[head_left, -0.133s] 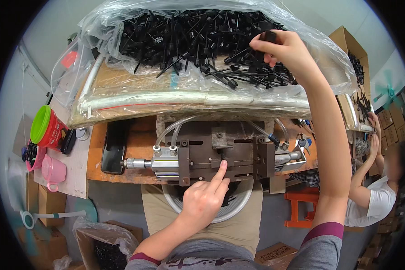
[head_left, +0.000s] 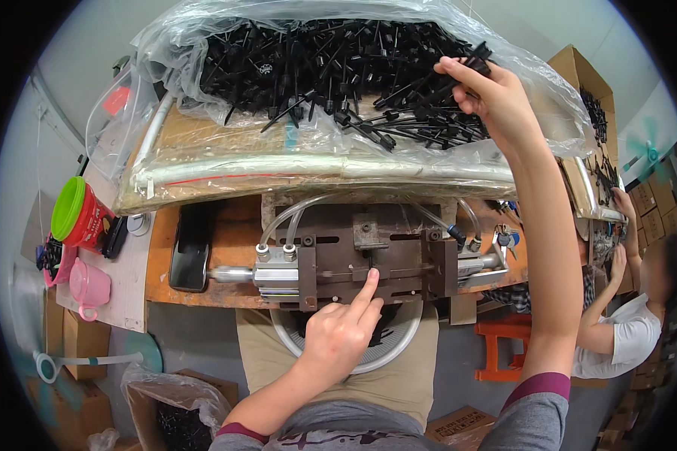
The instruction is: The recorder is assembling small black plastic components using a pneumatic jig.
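Observation:
My right hand [head_left: 493, 94] is raised over the right part of a heap of black plastic stemmed parts [head_left: 301, 64]. Its fingers are closed round one black plastic part [head_left: 480, 59], whose ribbed end sticks out above them. My left hand [head_left: 342, 331] reaches to the dark metal clamping fixture [head_left: 338, 286] on the bench. Its index finger is stretched out, with the tip touching the fixture's middle by a small dark pin or stem [head_left: 371, 259]; the other fingers are curled. What lies under that fingertip is hidden.
Air cylinders [head_left: 277, 278] with clear hoses flank the fixture. A phone [head_left: 190, 252] lies left of it, keys [head_left: 508, 239] right. A pink cup [head_left: 90, 287] and a red tub [head_left: 90, 225] stand at far left. Below is a round basket [head_left: 410, 342]. Another person [head_left: 628, 331] works at right.
My right hand has moved slightly right, and the black part in it now shows its ribbed end. The rod ends beside both cylinders have shifted or blurred. My left hand stays put.

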Demonstrator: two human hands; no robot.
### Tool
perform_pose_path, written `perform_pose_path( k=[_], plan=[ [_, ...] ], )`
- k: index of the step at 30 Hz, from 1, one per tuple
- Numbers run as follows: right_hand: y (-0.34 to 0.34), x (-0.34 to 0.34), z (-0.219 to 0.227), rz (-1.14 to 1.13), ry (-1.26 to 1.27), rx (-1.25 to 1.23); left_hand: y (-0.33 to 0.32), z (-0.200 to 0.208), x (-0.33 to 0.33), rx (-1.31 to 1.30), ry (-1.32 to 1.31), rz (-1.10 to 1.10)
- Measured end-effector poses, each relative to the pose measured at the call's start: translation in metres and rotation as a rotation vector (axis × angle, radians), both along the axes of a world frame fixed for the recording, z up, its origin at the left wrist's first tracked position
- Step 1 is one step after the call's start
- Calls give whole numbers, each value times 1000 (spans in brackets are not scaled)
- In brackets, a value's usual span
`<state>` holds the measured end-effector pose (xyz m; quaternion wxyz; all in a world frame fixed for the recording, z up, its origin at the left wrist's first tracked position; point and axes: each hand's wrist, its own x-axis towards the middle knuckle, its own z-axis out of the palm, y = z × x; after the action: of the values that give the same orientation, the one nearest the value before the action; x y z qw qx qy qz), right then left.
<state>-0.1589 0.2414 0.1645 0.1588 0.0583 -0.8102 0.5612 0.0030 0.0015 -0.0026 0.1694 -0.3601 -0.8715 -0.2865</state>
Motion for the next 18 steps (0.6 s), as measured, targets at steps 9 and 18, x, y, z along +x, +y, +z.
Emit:
perform_pose_path(
  k=[9, 18],
  plan=[
    [-61, 104, -58, 249, -403, -498, -10, 45, -2, 696, -167, 107],
    [-54, 141, -97, 154, -449, -671, -26, 37, 9, 483, -112, -23]
  ],
)
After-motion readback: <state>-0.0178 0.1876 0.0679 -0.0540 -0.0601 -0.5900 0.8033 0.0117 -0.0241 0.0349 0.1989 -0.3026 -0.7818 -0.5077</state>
